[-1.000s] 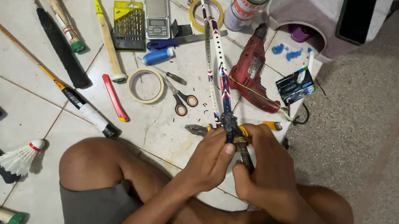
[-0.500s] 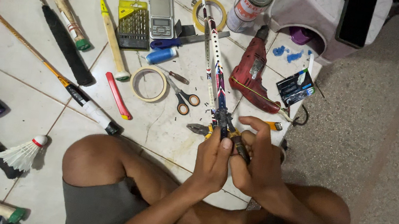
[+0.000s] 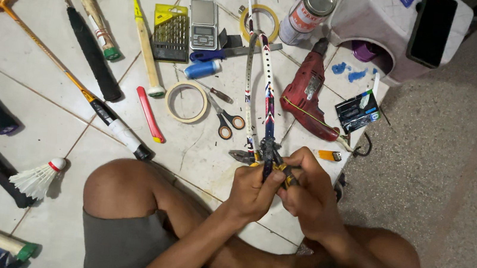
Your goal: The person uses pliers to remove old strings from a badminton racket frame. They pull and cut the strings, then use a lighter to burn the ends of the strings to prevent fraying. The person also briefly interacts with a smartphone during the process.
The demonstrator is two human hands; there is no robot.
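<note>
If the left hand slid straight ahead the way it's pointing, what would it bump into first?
The left hand grips the racket shaft and points up along it. Straight ahead, it would probably meet the pliers first, then the scissors, though depth is hard to judge.

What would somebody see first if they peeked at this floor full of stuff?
Two hands, the left hand and right hand, grip a racket shaft near the middle, low down. Just right of it lies a red drill on the tiles. A white shuttlecock sits far left, beside the person's knee.
</note>
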